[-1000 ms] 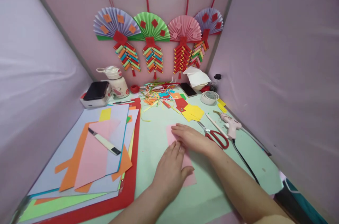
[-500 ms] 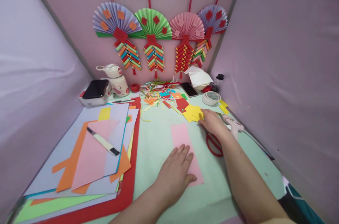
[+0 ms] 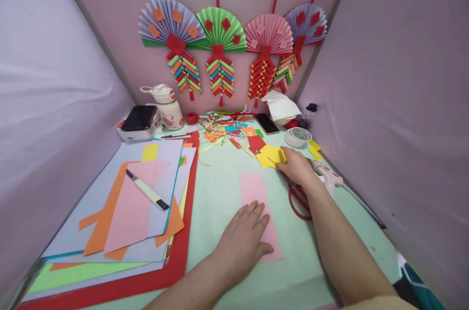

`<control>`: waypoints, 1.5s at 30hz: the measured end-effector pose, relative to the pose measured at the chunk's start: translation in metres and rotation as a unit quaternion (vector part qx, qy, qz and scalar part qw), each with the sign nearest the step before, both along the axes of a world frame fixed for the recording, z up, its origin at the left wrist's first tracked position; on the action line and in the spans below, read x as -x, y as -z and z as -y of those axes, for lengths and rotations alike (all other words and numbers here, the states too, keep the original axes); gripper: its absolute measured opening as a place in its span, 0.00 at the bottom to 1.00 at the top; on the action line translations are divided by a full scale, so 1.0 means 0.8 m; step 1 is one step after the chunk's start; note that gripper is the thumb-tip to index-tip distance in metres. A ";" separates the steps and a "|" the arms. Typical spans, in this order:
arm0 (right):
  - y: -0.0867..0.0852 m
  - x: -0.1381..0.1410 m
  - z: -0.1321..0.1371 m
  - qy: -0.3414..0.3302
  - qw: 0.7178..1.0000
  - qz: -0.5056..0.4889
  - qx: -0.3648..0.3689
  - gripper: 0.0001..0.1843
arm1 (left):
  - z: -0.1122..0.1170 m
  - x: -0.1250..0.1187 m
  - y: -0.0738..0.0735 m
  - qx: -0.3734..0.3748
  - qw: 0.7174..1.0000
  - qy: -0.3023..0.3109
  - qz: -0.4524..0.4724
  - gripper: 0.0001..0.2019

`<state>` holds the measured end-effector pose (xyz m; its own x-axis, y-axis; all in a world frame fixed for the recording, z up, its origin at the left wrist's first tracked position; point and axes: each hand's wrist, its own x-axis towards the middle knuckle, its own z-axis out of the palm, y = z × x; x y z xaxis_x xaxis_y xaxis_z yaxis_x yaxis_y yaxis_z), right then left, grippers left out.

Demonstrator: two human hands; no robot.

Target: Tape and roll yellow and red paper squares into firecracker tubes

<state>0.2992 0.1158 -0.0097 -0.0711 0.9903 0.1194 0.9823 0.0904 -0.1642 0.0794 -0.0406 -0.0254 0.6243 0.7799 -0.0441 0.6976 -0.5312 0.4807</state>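
On the left is a big pile of paper (image 3: 69, 237) in lots of colors. A white knife with a dark tip (image 3: 147, 190) lies slanted on top of it. Behind the pile is a white box (image 3: 132, 135) with a shiny black top, then a bottle (image 3: 171, 113) with a loop on its lid, then a little red roll (image 3: 191, 118). Next comes a messy heap of paper scraps (image 3: 220, 130). Four folded fans (image 3: 221, 29) hang on the wall above (they have bright tails like firecrackers!).

In front, the left hand (image 3: 245, 237) lies flat on a pink strip (image 3: 252, 187). Its fingers are out and it is not squeezing anything. The strip lies flat on the green table (image 3: 216, 193), with its far end poking out past the fingertips.

A bit farther right, the right hand (image 3: 297, 166) is at the yellow papers (image 3: 268, 155). Its thumb and fingers are nearly together, pinching an edge that bends up. Red-handled scissors (image 3: 291, 203) lie partly under that hand and arm. Last is a pale glue gun (image 3: 329, 174), just beside the right wrist.
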 end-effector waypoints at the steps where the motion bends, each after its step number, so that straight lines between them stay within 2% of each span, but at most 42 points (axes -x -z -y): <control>1: -0.001 0.000 0.002 0.003 1.000 -0.004 -0.007 0.31 | 0.000 0.000 -0.001 0.002 1.000 0.000 0.005 0.31; 4: -0.006 0.000 0.006 0.009 0.999 -0.026 -0.024 0.31 | 0.004 0.000 -0.005 0.013 0.999 -0.010 0.038 0.29; 6: -0.012 0.005 0.011 0.001 0.997 -0.061 -0.043 0.32 | 0.006 0.000 -0.009 0.028 0.994 -0.041 0.094 0.27; 8: -0.019 0.016 0.021 -0.025 0.991 -0.119 -0.055 0.32 | 0.005 0.001 -0.014 0.067 0.972 -0.109 0.197 0.25; 9: -0.022 0.025 0.027 -0.048 0.985 -0.154 -0.054 0.32 | 0.002 0.002 -0.016 0.100 0.947 -0.154 0.264 0.24; 10: -0.025 0.035 0.035 -0.078 0.978 -0.190 -0.048 0.32 | -0.001 0.004 -0.019 0.142 0.909 -0.203 0.336 0.24; 12: -0.028 0.058 0.054 -0.152 0.956 -0.248 -0.025 0.31 | -0.011 0.008 -0.026 0.242 0.797 -0.283 0.477 0.23; 14: -0.029 0.081 0.072 -0.207 0.941 -0.268 -0.010 0.31 | -0.021 0.014 -0.032 0.325 0.675 -0.310 0.586 0.20; 15: -0.028 0.091 0.080 -0.225 0.938 -0.263 -0.006 0.32 | -0.024 0.016 -0.034 0.351 0.627 -0.310 0.623 0.18; 16: -0.028 0.099 0.087 -0.238 0.938 -0.253 -0.008 0.32 | -0.027 0.018 -0.036 0.367 0.590 -0.306 0.651 0.16; 18: -0.028 0.109 0.096 -0.264 0.938 -0.225 -0.016 0.33 | -0.031 0.021 -0.036 0.378 0.550 -0.300 0.682 0.12; 24: -0.032 0.109 0.096 -0.365 0.906 -0.214 -0.033 0.33 | -0.034 0.026 -0.020 0.390 0.503 -0.308 0.707 0.10; 28: -0.025 0.103 0.089 -0.346 0.904 -0.248 -0.030 0.31 | -0.035 0.028 -0.015 0.390 0.480 -0.317 0.719 0.11; 32: -0.016 0.100 0.084 -0.275 0.914 -0.299 -0.002 0.22 | -0.034 0.028 -0.017 0.385 0.488 -0.298 0.725 0.12; 36: -0.016 0.103 0.083 -0.218 0.902 -0.371 0.025 0.14 | -0.033 0.026 -0.017 0.388 0.504 -0.286 0.717 0.12; 40: -0.021 0.105 0.083 -0.194 0.887 -0.416 0.050 0.08 | -0.031 0.025 -0.020 0.398 0.499 -0.284 0.715 0.12; 45: -0.025 0.104 0.083 -0.183 0.875 -0.442 0.077 0.07 | -0.029 0.024 -0.024 0.409 0.507 -0.285 0.704 0.12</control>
